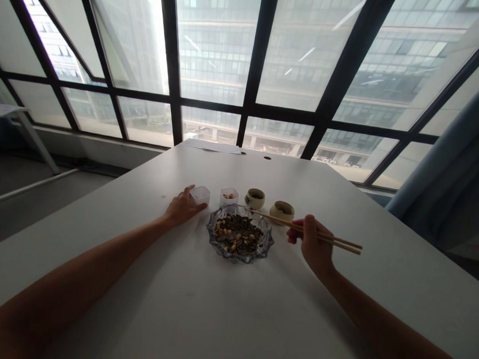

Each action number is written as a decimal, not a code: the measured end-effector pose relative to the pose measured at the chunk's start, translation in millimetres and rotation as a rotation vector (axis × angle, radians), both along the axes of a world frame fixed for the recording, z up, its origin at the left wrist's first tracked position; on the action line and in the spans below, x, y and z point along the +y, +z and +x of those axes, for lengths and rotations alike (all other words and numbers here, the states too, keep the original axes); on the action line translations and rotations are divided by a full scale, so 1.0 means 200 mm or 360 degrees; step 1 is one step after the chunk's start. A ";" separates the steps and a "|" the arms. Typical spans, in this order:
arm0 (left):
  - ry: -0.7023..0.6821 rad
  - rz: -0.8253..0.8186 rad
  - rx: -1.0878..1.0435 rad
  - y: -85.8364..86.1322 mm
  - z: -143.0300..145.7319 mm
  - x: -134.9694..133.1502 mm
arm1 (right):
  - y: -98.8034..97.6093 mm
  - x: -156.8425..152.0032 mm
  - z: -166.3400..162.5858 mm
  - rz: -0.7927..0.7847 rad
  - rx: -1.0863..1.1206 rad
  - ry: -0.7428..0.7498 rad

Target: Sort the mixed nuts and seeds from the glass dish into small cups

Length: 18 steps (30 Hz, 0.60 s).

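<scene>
Two chopsticks (275, 218) are pinched in your right grip (314, 246), crossing in front of the nearer small pot (273, 211), their thin ends by the far rim of the glass dish (266, 247); whether those tips hold anything, you can't tell from here. Your left grip (183, 206) is closed around a clear tub (200, 196), thumb on the near side, fingers behind. Just right of it stands a second tub (229, 202) with yellowish pieces (228, 196) inside, then the other small pot (254, 204). The dish sits on the desk (186, 304) between your arms, holding a mix of dark seeds (240, 224) and paler round bits (238, 236). This looks like sorting partway through, with plenty of the mix unsorted. The next move seems to call for a light, level pinch on one piece and a steady tub beneath it. Beyond, paper (219, 147) lies at the desk's far end, before the windows (217, 46).
</scene>
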<state>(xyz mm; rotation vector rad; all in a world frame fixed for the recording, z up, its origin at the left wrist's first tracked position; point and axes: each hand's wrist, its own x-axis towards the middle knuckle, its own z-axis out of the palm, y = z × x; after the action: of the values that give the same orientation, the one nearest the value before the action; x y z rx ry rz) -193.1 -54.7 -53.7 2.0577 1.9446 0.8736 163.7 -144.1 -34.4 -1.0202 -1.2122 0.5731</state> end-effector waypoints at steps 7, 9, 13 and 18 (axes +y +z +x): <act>-0.0008 0.0001 0.0012 0.00 0.00 0.00 | 0.13 0.00 0.00 0.0518 -0.0695 -0.0101; -0.0009 -0.0004 0.0010 0.00 0.00 0.00 | 0.14 0.08 0.00 0.0499 -0.0724 -0.0145; -0.0017 -0.0023 0.0013 0.00 0.01 0.00 | 0.14 0.24 -0.01 0.0211 -0.0754 -0.0096; -0.0018 -0.0024 0.0029 0.00 0.01 0.00 | 0.22 0.23 -0.02 0.0184 -0.0438 -0.0146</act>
<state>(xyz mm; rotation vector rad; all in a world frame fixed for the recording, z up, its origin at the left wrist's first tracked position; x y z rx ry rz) -190.6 -54.7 -53.5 2.0734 1.9409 0.8386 159.5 -99.0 9.4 -1.0740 -1.4149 0.2931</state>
